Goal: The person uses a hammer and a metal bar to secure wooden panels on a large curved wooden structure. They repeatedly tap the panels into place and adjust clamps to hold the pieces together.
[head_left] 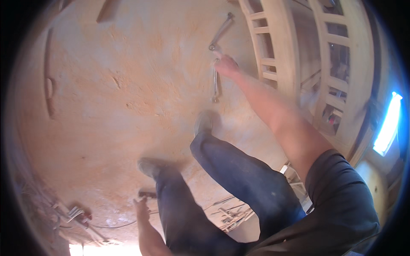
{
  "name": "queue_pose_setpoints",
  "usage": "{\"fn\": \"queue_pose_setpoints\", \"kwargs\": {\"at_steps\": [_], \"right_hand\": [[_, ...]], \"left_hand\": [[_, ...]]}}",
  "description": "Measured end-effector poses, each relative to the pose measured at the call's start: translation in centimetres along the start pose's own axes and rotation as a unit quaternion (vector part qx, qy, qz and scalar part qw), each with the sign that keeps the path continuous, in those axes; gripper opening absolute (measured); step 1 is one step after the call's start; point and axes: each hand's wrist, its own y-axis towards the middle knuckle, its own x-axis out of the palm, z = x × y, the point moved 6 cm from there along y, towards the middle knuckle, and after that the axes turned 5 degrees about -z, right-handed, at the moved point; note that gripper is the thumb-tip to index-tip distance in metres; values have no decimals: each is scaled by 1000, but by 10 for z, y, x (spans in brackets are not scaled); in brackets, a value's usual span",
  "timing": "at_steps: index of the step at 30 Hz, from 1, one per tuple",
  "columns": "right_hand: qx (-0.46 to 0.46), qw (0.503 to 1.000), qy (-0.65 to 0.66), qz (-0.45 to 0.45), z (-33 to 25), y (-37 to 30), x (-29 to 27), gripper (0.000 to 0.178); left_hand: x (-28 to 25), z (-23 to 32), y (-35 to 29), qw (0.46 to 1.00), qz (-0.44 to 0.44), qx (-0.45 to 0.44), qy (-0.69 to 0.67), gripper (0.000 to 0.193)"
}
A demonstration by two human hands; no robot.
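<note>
My right arm stretches far forward over the dusty floor. My right hand (226, 66) is closed at the upper end of a long metal wrench (215, 85), which points back toward my feet. Just beyond my fingers lies a second wrench (221, 30), slanted to the far right. Low on the left, beside my leg, my left hand (142, 210) is closed on what looks like a hammer (147, 194). Its dark head shows above the fingers; the handle is mostly hidden by the hand.
Pale wooden frames with slots (279, 47) stand along the right. Wood scraps (235, 215) lie behind my legs, and a cable (115, 226) runs across the floor at lower left. A long dark strip (48, 72) lies at far left. My shoes (149, 167) are on the floor.
</note>
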Motion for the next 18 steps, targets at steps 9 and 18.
{"fn": "queue_pose_setpoints", "kwargs": {"at_steps": [9, 18], "right_hand": [[62, 990, -15, 128, -15, 82, 13, 48], [128, 897, 421, -55, -65, -55, 63, 38]], "left_hand": [[21, -7, 99, 964, 246, -75, -69, 87], [46, -8, 106, 942, 330, -64, 6, 76]]}}
